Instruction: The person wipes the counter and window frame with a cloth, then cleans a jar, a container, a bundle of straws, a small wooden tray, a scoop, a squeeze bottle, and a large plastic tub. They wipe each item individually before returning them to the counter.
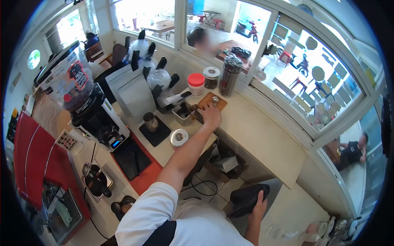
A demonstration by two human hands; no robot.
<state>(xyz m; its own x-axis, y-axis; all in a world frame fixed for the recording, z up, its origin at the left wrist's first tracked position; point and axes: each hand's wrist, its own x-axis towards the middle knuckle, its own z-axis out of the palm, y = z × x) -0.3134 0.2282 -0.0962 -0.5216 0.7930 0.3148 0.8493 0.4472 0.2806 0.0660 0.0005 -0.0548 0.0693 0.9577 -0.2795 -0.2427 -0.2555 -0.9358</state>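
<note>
My left hand (211,116) reaches to a small wooden board (221,103) on the counter by the window. Its fingers are bent down and drawn together at the board's near edge, beside a small shiny metal item (215,99). What they grip, if anything, is hidden. A metal container (182,119) with dark contents stands just left of that hand. Low at my right side, my right hand (257,207) is closed on a dark cloth (246,199), which hangs bunched with the thumb over it.
A red-lidded jar (195,84), a white-lidded jar (211,78) and a tall canister (231,76) line the window. Left are a metal cup (150,122), a coffee grinder (98,110) and grey bags (131,90). A box (225,165) sits below the counter.
</note>
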